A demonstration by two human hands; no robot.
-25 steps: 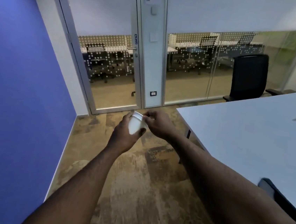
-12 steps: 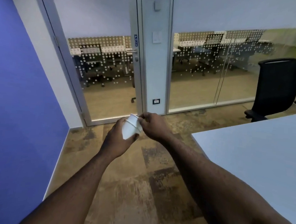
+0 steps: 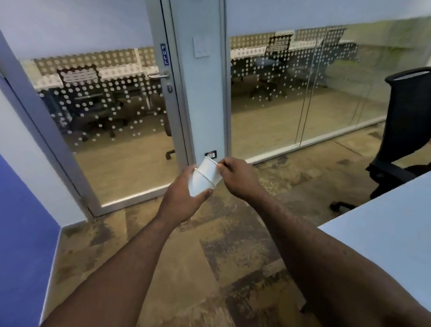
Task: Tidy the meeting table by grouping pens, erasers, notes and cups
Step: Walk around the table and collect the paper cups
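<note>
We are holding two white cups, one nested in the other, in front of the glass door. Since half a second ago the top cup is sticking out farther and the table is sitting farther right. Our left hand is curling round the lower cup; our right hand is pinching the upper cup's rim.

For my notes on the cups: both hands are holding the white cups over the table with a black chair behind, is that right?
Not quite. The head view shows the cups held over the floor, left of the table. The left hand grips the lower cup, the right hand pinches the upper rim, and the black chair stands behind.
</note>
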